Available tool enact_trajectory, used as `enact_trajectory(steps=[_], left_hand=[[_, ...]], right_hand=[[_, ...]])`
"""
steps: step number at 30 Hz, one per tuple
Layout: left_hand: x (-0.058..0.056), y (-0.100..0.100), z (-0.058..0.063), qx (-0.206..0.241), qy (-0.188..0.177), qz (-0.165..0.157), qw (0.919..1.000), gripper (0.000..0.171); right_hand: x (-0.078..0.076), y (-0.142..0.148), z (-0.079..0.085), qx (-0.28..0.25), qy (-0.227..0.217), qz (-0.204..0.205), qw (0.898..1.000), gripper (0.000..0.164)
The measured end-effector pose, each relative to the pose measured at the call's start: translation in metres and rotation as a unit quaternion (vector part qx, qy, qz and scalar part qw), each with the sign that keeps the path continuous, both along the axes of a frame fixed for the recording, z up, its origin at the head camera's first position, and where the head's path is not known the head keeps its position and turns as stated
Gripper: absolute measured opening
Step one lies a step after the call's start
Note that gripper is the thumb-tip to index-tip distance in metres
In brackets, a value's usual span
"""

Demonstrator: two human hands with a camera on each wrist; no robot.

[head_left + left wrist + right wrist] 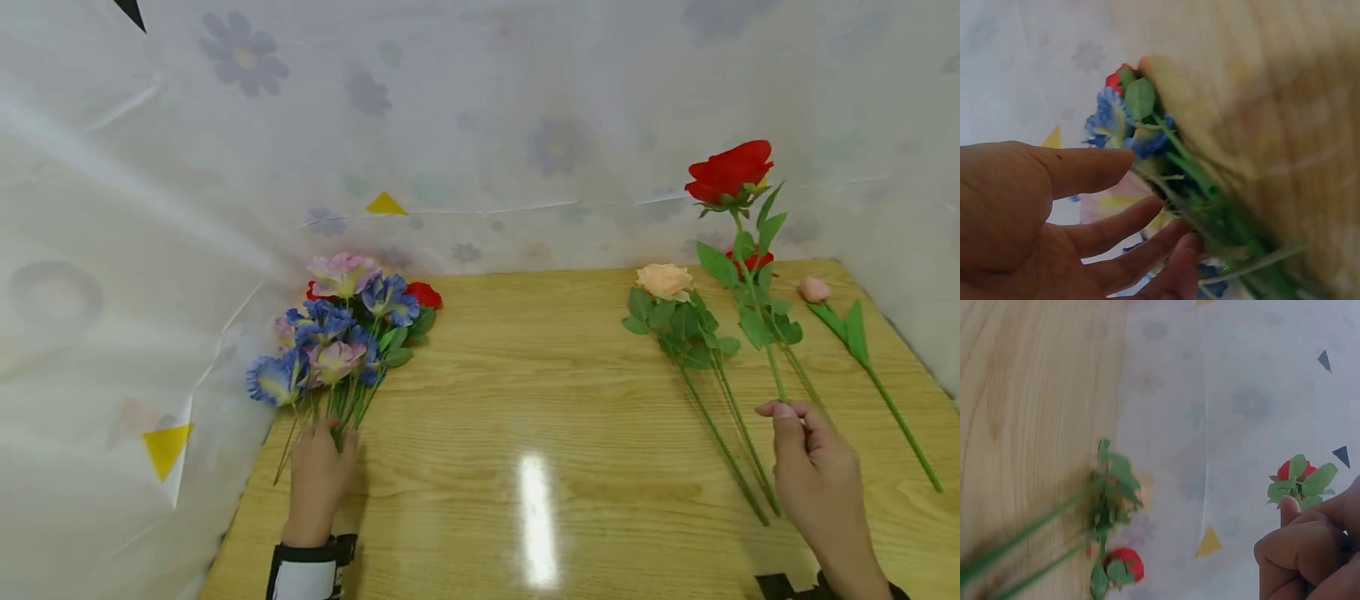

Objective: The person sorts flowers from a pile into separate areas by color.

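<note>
In the head view, we see the right hand point(821, 467) pinching the red rose point(731, 172), its stem point(777, 375) running up and away, leaning slightly left. The bunch point(326, 325) lies well apart to the left, near the table's point(510, 375) left edge and nearer the left hand point(321, 467); broad wood lies between.

In the left wrist view, we see that hand spread beside green stems point(1241, 237), not clasping them.

In the right wrist view, we see curled fingers, the rose beyond the thumb point(1289, 509).
</note>
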State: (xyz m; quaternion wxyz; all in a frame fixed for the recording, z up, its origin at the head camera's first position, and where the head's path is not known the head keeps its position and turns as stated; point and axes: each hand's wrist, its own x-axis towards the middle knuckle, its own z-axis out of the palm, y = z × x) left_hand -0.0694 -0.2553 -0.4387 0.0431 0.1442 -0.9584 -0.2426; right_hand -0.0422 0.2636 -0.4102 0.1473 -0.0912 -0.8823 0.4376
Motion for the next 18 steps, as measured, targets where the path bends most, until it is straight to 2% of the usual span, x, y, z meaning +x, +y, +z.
enact_trajectory(steps=[3,6,11,18], left_hand=[[-0.006,0.0,-0.012,-0.004,-0.005,0.007,1.0,0.042],[-0.01,-0.001,-0.019,-0.014,0.017,0.02,0.9996,0.04],[-0.012,-0.002,-0.023,-0.041,0.059,0.033,0.9969,0.032],[-0.009,-0.004,-0.023,-0.049,0.087,0.037,0.9943,0.016]], right_hand=[[0.001,0.016,-0.002,0.087,-0.019,-0.046,0.995,0.046],[0.002,0.03,-0.005,0.138,-0.052,-0.073,0.986,0.052],[0.0,0.05,-0.012,0.171,-0.1,-0.075,0.977,0.055],[-0.003,0.076,-0.027,0.174,-0.168,-0.052,0.969,0.049]])
